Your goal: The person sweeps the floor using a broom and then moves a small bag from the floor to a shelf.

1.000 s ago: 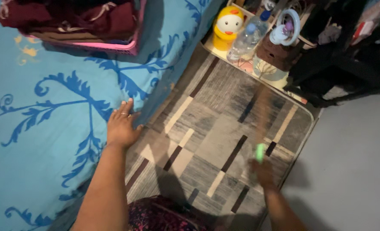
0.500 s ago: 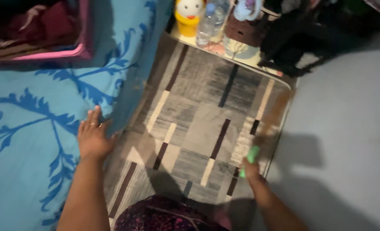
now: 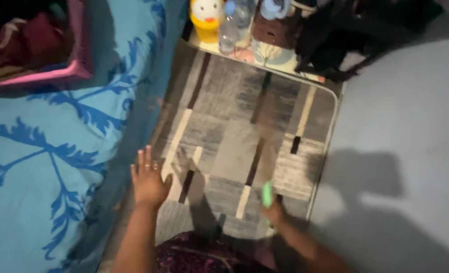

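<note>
A green brush-like object is clasped in the right hand, lower centre, over the patterned rug; its fingers are blurred. The left hand, fingers spread, is pressed against the blue bedsheet's edge. How much rug has been covered cannot be told.

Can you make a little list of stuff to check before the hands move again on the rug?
1. Right hand has hold of the green thing: ok, though blurred, so the grip is hard to judge.
2. What the green thing is: cannot tell.
3. Left hand is free: ok, fingers spread, at the edge of the blue bed cover.
4. Rug lies flat: ok.
5. Bottle and yellow toy on the low tray stand apart from both hands: ok.
</note>
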